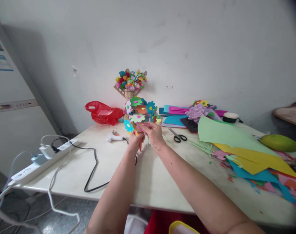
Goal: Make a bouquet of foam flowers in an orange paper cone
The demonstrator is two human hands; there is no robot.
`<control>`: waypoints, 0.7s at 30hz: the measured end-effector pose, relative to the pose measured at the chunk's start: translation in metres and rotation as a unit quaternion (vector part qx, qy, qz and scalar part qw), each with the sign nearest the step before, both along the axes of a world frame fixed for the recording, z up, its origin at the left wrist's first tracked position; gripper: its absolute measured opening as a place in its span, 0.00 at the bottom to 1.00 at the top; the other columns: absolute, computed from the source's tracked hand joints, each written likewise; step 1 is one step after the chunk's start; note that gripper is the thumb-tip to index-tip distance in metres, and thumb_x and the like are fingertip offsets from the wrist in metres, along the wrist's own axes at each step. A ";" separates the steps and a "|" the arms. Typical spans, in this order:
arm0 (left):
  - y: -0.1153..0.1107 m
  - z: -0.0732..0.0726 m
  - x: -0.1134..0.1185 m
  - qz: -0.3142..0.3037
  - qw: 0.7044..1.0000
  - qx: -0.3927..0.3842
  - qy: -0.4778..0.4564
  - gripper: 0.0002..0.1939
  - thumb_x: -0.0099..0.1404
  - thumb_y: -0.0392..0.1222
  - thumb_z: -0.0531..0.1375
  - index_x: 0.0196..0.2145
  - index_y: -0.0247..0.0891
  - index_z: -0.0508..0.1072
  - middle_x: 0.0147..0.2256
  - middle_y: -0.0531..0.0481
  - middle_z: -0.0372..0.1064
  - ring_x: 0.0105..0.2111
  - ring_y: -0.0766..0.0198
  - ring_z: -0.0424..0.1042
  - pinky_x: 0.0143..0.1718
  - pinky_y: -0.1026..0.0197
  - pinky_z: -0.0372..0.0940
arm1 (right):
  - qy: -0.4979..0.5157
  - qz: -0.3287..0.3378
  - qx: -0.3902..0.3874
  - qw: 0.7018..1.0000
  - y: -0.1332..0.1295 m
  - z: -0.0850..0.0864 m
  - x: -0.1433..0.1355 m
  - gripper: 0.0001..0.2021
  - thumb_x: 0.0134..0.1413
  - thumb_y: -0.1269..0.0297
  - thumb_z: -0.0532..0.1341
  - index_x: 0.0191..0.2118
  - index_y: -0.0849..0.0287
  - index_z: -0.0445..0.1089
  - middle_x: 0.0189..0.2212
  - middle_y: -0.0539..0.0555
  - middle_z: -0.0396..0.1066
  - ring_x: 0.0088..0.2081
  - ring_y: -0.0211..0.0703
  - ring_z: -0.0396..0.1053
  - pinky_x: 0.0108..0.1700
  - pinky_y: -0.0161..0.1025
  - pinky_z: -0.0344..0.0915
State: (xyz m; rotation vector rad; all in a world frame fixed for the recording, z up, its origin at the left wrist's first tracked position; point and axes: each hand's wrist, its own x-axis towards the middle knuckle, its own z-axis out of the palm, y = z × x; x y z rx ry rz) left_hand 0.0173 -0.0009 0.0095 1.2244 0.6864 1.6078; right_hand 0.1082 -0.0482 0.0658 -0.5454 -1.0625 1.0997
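Observation:
A bouquet of colourful craft flowers [137,117] stands upright over the table, centre. My left hand [135,141] is closed round its base, where an orange strip pokes out below the fingers. My right hand [153,132] pinches a dusky pink petal-like piece [142,126] at the lower front of the bouquet. A white glue gun [114,137] lies to the left of my hands, its dark cord running down the table. Scissors with black handles [177,136] lie open to the right.
A red plastic bag [103,113] sits at the back left, a white power strip [44,162] at the left edge. Coloured sheets [235,135], scraps, a purple flower [196,112], a dark phone [189,124] and a green-yellow fruit [279,143] cover the right side.

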 end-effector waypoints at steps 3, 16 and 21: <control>0.002 -0.001 -0.001 0.008 1.000 0.002 0.004 0.12 0.41 0.42 0.63 0.21 0.37 0.64 0.14 0.59 0.57 0.13 0.74 0.55 0.15 0.67 0.52 | -0.022 0.004 -0.020 1.000 -0.002 -0.003 0.000 0.12 0.33 0.58 0.69 0.26 0.60 0.75 0.16 0.46 0.66 0.17 0.32 0.57 0.18 0.32 0.52; -0.001 0.000 -0.003 0.006 1.000 0.020 0.018 0.11 0.43 0.41 0.63 0.24 0.35 0.66 0.15 0.58 0.59 0.15 0.73 0.58 0.18 0.67 0.54 | -0.090 0.008 0.019 0.996 0.006 -0.011 0.004 0.16 0.36 0.57 0.68 0.33 0.60 0.74 0.22 0.48 0.70 0.18 0.33 0.60 0.17 0.33 0.56; 0.002 -0.002 -0.004 -0.019 0.999 0.024 0.016 0.13 0.43 0.43 0.65 0.23 0.36 0.65 0.16 0.56 0.61 0.15 0.72 0.59 0.18 0.66 0.54 | -0.141 0.051 0.050 0.987 0.006 -0.006 0.018 0.16 0.41 0.60 0.61 0.38 0.59 0.74 0.23 0.49 0.70 0.21 0.34 0.61 0.18 0.30 0.55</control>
